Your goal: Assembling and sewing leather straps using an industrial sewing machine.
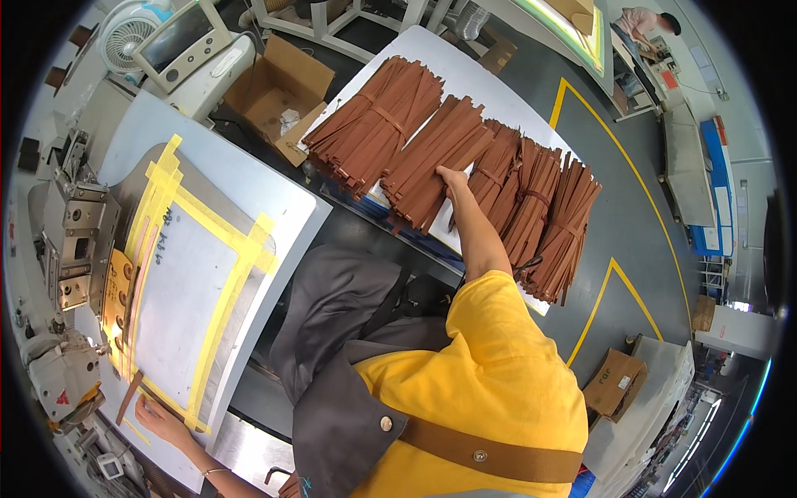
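Flat brown strips (432, 158), like leather straps, lie in a loose stack on the white table ahead. My right hand (453, 180) is at that stack's right edge with its fingers closed on some strips; part of the fingers is hidden. At the lower left, my left hand (163, 422) lies low over the sewing table, its fingers stretched out. Its fingertips are beside a short brown strip (128, 399), near the corner of a clear template (189, 286) edged with yellow tape. Whether they touch the strip is hard to see.
Tied bundles of strips (378, 120) flank the stack on the white table (407, 50). A sewing machine (62, 369) borders the template's left side. An open cardboard box (278, 91) stands between the tables. At the far upper right, another person (641, 29) works at a bench.
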A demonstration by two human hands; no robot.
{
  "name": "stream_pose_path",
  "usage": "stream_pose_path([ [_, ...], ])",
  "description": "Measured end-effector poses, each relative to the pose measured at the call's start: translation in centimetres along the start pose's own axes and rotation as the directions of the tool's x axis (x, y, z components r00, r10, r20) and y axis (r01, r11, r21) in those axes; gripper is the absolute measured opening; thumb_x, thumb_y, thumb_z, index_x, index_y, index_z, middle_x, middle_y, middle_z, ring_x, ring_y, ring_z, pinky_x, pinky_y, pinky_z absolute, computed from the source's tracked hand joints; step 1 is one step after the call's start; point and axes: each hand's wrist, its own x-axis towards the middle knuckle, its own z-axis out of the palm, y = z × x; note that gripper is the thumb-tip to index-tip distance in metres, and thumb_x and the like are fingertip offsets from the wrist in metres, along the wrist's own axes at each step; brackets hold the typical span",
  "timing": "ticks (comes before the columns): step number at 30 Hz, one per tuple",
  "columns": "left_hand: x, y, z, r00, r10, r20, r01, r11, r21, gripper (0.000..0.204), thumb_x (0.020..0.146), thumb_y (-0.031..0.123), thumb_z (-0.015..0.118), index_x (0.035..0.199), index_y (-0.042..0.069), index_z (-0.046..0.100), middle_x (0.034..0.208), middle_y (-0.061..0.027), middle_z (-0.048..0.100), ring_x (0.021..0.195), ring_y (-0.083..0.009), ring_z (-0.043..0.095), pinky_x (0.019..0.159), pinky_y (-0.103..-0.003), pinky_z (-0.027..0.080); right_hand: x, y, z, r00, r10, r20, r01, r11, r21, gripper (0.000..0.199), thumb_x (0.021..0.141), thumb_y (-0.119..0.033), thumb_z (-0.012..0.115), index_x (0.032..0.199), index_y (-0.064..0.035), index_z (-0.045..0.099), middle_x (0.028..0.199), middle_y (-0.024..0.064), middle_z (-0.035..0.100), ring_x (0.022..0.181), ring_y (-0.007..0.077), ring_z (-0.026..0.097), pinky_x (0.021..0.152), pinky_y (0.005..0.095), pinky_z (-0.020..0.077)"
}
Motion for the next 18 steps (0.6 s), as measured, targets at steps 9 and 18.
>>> stream_pose_path([
  [9, 0.0, 0.3, 0.2, 1.000, -0.003, -0.029, 0.002, 1.000, -0.017, 0.028, 0.098, 0.015, 0.045, 0.118, -0.002, 0.054, 0.117, -0.0182, 0.052, 0.109, -0.0340, 0.050, 0.091, -0.042, 0.041, 0.3, -0.4, -3.4, 0.985, 0.136, 0.110, -0.144, 0.987, 0.071, 0.040, 0.070, -0.012, 0.077, 0.107, -0.0037, 0.062, 0.095, 0.0111, 0.065, 0.080, 0.0233, 0.063, 0.055, 0.0326, 0.0413],
  [18, -0.3, -0.8, 0.0, 0.999, 0.017, -0.043, -0.016, 1.000, 0.005, 0.027, 0.098, 0.015, 0.045, 0.118, -0.002, 0.054, 0.116, -0.0186, 0.053, 0.108, -0.0344, 0.050, 0.092, -0.042, 0.040, -1.7, -0.8, -5.2, 0.934, 0.162, 0.319, -0.248, 0.936, 0.251, 0.030, 0.073, -0.013, 0.077, 0.098, -0.0043, 0.062, 0.089, 0.0096, 0.065, 0.066, 0.0184, 0.060, 0.049, 0.0296, 0.0461],
])
